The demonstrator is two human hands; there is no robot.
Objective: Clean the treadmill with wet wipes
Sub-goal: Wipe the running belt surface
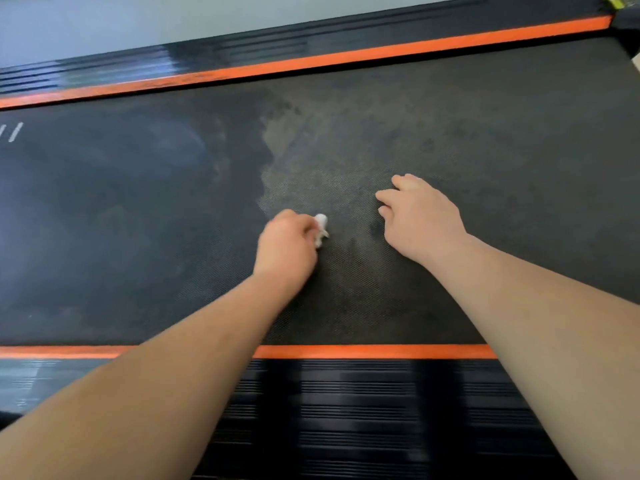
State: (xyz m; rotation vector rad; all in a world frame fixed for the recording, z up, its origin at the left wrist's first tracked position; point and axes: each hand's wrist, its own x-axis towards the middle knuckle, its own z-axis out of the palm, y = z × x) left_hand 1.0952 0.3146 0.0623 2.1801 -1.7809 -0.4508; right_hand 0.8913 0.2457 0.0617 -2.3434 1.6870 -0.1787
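The treadmill's black textured belt [485, 140] fills the head view, dusty grey on its right half and darker, damp-looking on its left. My left hand [285, 245] grips a small crumpled white wet wipe [321, 227] against the belt near the middle; only a bit of the wipe sticks out past the fingers. My right hand [420, 218] hovers just to the right of it, palm down, fingers loosely bent and holding nothing. Whether its fingertips touch the belt is unclear.
Orange stripes edge the belt at the far side [346, 58] and the near side [363, 351]. Black ribbed side rails lie beyond each stripe, the near one [346, 427] under my forearms. White marks [14, 131] show at the belt's left edge. Pale floor lies beyond the far rail.
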